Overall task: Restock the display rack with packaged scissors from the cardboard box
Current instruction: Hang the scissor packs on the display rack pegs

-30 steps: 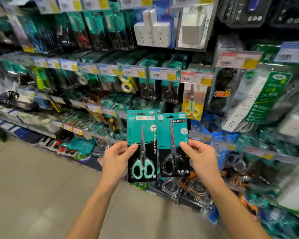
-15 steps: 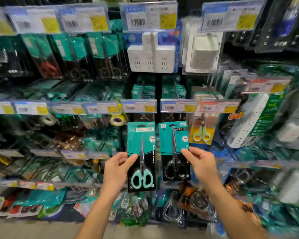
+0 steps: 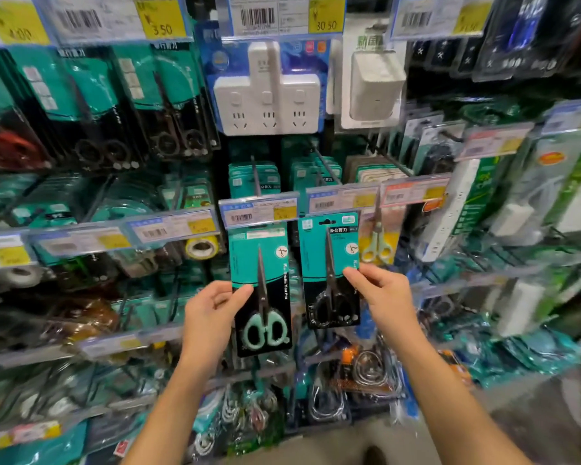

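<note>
Thumb and fingers (image 3: 240, 293) of the left hand (image 3: 208, 313) pinch a mint-handled scissors pack (image 3: 260, 290); the right hand (image 3: 383, 293) pinches a black-handled scissors pack (image 3: 329, 270), both held upright just below the display rack's (image 3: 182, 182) price tags (image 3: 259, 211), before hanging teal packs (image 3: 254, 176).

Both forearms reach forward and up, left hand (image 3: 212, 317) and right hand (image 3: 381, 293) each pinching with thumb and fingers.

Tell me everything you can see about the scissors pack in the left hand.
The mint-handled scissors pack is a flat card, teal above and black below, seemingly under clear plastic. The dark blades point up; the mint loops sit near the bottom. It is held upright before the rack, just below a price tag, with the left hand pinching its left edge.
</note>
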Demonstrator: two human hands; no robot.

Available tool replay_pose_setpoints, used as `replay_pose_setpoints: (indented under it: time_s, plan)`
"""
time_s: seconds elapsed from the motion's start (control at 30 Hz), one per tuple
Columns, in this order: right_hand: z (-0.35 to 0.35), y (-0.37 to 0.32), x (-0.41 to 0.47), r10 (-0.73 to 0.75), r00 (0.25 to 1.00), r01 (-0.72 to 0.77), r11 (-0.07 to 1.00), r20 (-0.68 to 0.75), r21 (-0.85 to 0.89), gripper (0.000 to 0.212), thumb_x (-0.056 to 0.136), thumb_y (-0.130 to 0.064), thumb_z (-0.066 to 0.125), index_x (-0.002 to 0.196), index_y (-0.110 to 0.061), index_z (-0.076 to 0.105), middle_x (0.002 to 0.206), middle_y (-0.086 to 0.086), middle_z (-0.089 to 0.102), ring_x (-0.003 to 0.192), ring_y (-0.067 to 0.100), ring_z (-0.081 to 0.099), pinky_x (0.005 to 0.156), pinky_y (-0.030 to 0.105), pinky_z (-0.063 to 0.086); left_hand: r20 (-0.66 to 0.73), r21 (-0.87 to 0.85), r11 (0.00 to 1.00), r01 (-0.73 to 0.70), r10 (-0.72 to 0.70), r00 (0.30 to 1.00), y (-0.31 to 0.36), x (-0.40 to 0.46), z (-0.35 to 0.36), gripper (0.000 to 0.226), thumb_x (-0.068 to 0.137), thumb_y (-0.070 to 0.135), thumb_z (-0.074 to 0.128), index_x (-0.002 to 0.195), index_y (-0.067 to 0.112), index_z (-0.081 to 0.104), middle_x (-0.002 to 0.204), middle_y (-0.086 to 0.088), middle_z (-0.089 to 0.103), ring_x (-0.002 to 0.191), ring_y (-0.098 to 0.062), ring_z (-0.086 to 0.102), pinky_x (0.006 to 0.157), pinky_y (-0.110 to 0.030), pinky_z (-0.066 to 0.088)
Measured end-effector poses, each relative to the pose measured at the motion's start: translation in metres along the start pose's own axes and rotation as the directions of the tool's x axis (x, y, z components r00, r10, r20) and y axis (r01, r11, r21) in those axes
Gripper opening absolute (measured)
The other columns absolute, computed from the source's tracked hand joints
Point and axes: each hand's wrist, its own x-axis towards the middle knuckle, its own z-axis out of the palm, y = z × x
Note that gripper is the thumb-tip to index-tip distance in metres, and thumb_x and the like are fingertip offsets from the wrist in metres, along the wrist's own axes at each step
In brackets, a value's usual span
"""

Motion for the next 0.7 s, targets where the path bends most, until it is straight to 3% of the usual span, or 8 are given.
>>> replay_pose_setpoints:
  time_s: [0.17, 0.3, 0.4, 0.7]
  plan:
    - [-0.001, 0.001, 0.010, -0.024, 0.999, 0.025, 0.999, -0.030, 0.030, 0.019, 0.089, -0.019, 0.069, 0.102, -0.007, 0.076, 0.092, -0.007, 0.077, 0.088, 0.002, 0.071, 0.069, 0.011, 0.052, -0.014, 0.015, 0.999, -0.028, 0.028, 0.999, -0.003, 0.004, 0.005, 0.006, 0.083, 0.034, 0.077, 0.080, 0.030, 0.073, 0.082, 0.005, 0.078, 0.080, -0.010, 0.074, 0.082, -0.041, 0.057]
    - [-0.001, 0.003, 0.019, -0.020, 0.999, 0.020, 1.000, -0.031, 0.020, 0.020, 0.088, -0.017, 0.071, 0.107, -0.012, 0.073, 0.091, -0.016, 0.073, 0.081, -0.010, 0.067, 0.067, 0.004, 0.048, -0.014, 0.012, 0.999, -0.043, 0.043, 0.999, 0.002, 0.004, 0.007, 0.005, 0.081, 0.032, 0.077, 0.079, 0.029, 0.074, 0.081, 0.002, 0.078, 0.080, -0.016, 0.075, 0.083, -0.047, 0.058]
    - [-0.003, 0.017, 0.016, 0.003, 1.000, -0.004, 0.999, 0.015, 0.039, 0.015, 0.089, -0.012, 0.069, 0.103, -0.012, 0.074, 0.091, -0.013, 0.076, 0.086, -0.003, 0.070, 0.069, 0.009, 0.051, -0.023, 0.010, 0.999, -0.046, 0.046, 0.999, 0.004, 0.004, 0.008, 0.006, 0.082, 0.030, 0.077, 0.078, 0.027, 0.074, 0.080, 0.000, 0.078, 0.080, -0.019, 0.075, 0.083, -0.049, 0.058]
    - [0.003, 0.005, 0.034, -0.028, 0.998, 0.019, 0.986, 0.049, 0.166, 0.019, 0.089, -0.016, 0.070, 0.083, -0.032, 0.079, 0.090, -0.010, 0.077, 0.086, 0.003, 0.072, 0.069, 0.012, 0.053, -0.055, 0.058, 0.994, -0.089, 0.092, 0.994, 0.015, 0.005, 0.009, 0.006, 0.085, 0.026, 0.075, 0.080, 0.022, 0.075, 0.081, 0.003, 0.078, 0.078, -0.013, 0.074, 0.078, -0.038, 0.057]
